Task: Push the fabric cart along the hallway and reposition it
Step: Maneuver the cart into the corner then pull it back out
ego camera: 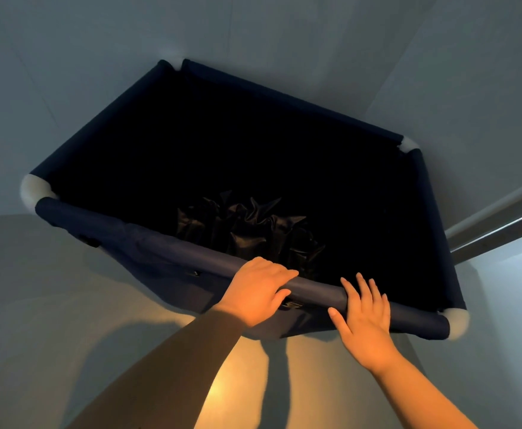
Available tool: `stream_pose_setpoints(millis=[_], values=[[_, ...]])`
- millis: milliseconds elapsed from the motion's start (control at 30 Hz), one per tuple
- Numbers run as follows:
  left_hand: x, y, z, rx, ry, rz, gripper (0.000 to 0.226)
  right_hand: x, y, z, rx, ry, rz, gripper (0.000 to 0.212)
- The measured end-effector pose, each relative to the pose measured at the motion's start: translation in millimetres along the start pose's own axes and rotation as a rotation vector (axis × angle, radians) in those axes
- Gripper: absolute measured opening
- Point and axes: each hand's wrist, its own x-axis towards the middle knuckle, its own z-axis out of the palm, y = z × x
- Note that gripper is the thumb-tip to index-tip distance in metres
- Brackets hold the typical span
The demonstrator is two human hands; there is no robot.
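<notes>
A dark blue fabric cart (105, 216) with white corner joints fills the middle of the head view. Its far corner sits close against the pale walls. My left hand (258, 291) curls over the near top rail, fingers wrapped on it. To its right, my right hand (363, 314) lies flat on the same rail with fingers spread and straight, not wrapped around it. Crumpled black plastic bags (247, 227) lie in the dark bottom of the cart.
Pale walls stand behind and to the left of the cart. A metal handrail (498, 226) runs along the wall at the right, near the cart's right side. The floor under my arms is lit by a warm orange glow (232, 385).
</notes>
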Motion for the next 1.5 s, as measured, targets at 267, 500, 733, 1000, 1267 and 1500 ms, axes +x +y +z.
stream_pose_setpoints(millis=[267,500,733,1000,1267,1500], values=[[-35,-37,-26,0.047,-0.004,-0.010,0.039,5,-52,4,0.012,0.009,-0.061,0.072],[-70,-71,-53,0.124,0.018,-0.034,0.042,8,-103,12,0.006,0.020,-0.114,0.063],[-106,-97,-77,0.197,0.052,-0.073,0.044,7,-151,16,0.038,0.026,-0.194,0.064],[-133,-114,-94,0.253,0.046,-0.114,0.045,7,-184,21,0.048,0.045,-0.251,0.054],[-146,-110,-92,0.287,0.072,-0.125,0.046,6,-184,24,0.024,0.050,-0.307,0.054],[-133,-82,-75,0.359,0.101,-0.089,0.049,8,-149,18,0.017,0.050,-0.347,0.057]])
